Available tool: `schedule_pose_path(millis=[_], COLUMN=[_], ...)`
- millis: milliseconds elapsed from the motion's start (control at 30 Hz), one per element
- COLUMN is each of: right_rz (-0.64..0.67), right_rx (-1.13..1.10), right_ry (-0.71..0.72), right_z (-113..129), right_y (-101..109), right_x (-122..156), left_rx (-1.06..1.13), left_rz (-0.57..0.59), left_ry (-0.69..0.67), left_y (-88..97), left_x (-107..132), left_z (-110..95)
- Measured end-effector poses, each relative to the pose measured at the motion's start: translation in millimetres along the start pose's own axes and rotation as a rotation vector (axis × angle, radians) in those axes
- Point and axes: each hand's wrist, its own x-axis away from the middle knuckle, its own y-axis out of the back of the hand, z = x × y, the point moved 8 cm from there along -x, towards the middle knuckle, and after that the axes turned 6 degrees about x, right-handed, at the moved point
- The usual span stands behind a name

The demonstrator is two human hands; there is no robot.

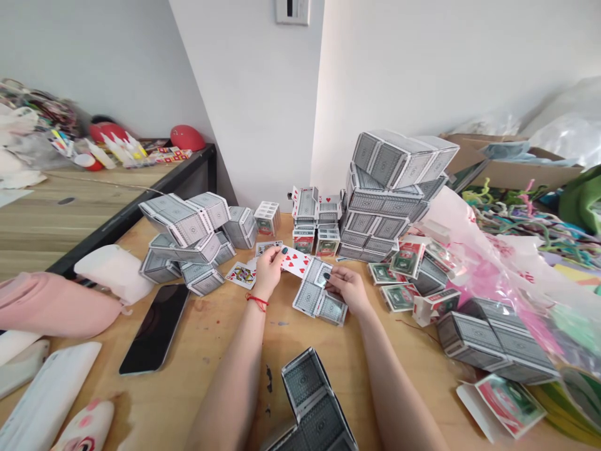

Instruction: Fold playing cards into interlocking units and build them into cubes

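Observation:
My left hand (267, 273) pinches the near end of a playing card (297, 260) whose red heart pips face up. That card's right end meets a small folded-card piece (307, 297) with grey patterned backs, standing low on the table. Fingers of my right hand (350, 288) are closed on the right edge of this piece, near its top panel. A queen card (242, 274) lies face up left of my left hand. Between my forearms, at the bottom edge, is a larger block of folded cards (314, 401), partly cut off.
Stacked card blocks (385, 207) rise at the back right, with a lower stack (185, 238) at left. Green-and-red card boxes (399, 297) lie right of my hand. A phone (154, 329) rests left of my forearm. Plastic bags and yarn (507, 207) crowd the right side.

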Motion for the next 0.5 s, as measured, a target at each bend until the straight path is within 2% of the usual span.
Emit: schedule_pose_path(millis=[133, 267, 500], right_rz=[0.001, 0.006, 0.008], right_rx=[-0.004, 0.007, -0.006], right_ry=[-0.002, -0.005, 0.002], right_z=[0.2, 1.7, 2.2], right_y=[0.3, -1.7, -1.5], right_x=[0.5, 1.5, 1.4], left_rx=[0.081, 0.134, 0.088], left_rz=[0.010, -0.041, -0.052], left_ry=[0.038, 0.059, 0.035], left_y=[-2.4, 1.6, 4.7], left_x=[-1.2, -1.9, -2.4], left_z=[5.9, 8.4, 7.5])
